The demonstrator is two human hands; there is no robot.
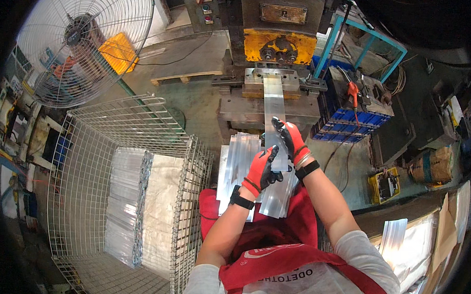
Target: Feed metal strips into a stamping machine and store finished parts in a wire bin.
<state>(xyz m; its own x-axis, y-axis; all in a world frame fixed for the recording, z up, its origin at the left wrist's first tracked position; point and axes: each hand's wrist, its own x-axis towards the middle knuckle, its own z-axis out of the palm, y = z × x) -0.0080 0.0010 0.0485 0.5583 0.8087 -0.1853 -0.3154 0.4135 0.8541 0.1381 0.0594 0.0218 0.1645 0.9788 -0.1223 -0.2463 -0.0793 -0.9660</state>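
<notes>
A long, flat, shiny metal strip runs from the press die back toward my lap, its far end resting on the die. My right hand, in a red and black glove, grips its right edge about midway along. Closer to me, my left hand, gloved the same way, holds the strip near its near end, the thumb along the left edge and the fingers partly hidden. Loose stacks of similar strips lie beneath and left of my hands, over my red apron.
A wire mesh cage with bundled strips stands at my left, a large fan behind it. Ahead rises the press. To the right are a blue crate, a red-handled air gun, a yellow bin and cardboard boxes.
</notes>
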